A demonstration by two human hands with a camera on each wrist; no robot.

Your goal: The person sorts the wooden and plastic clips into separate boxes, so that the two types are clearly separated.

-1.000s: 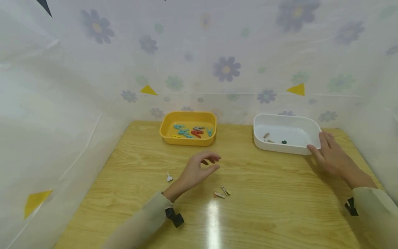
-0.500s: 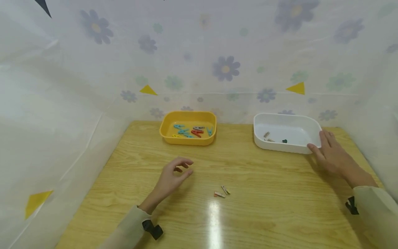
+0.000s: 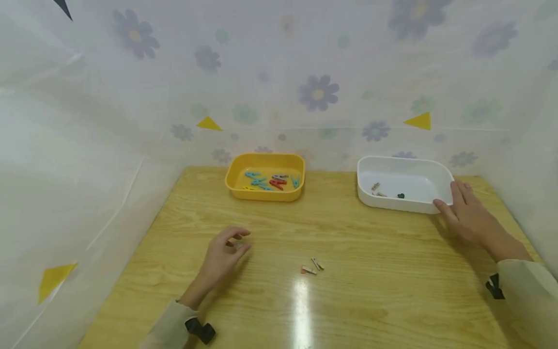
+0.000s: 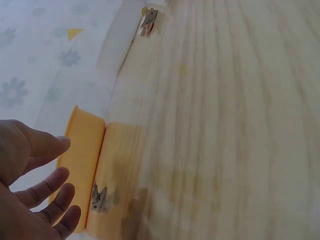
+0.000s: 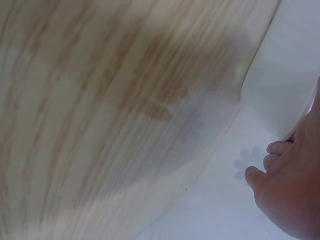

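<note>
My left hand (image 3: 222, 254) hovers low over the table's left half, thumb and fingers parted. A small pale clothespin (image 3: 238, 246) shows in the gap between them; in the left wrist view a clothespin (image 4: 98, 197) lies just beyond the fingertips, untouched. My right hand (image 3: 472, 220) holds the right end of a white basket (image 3: 405, 204), thumb on the front wall and fingers round the side. Inside the basket lie a few small wooden clothespins (image 3: 376, 186) and a dark green piece (image 3: 401, 196). Two wooden clothespins (image 3: 309, 270) lie together mid-table.
At the back of the table (image 3: 370, 300), left of the white basket, stands a yellow basket (image 3: 265, 195) with several blue, red, yellow and grey plastic clothespins. A flower-patterned sheet (image 3: 279, 72) rises behind the table's back edge and along its sides.
My left hand has moved left and down, away from in front of the yellow basket, to the pale clothespin. My right hand stays on the white basket.
</note>
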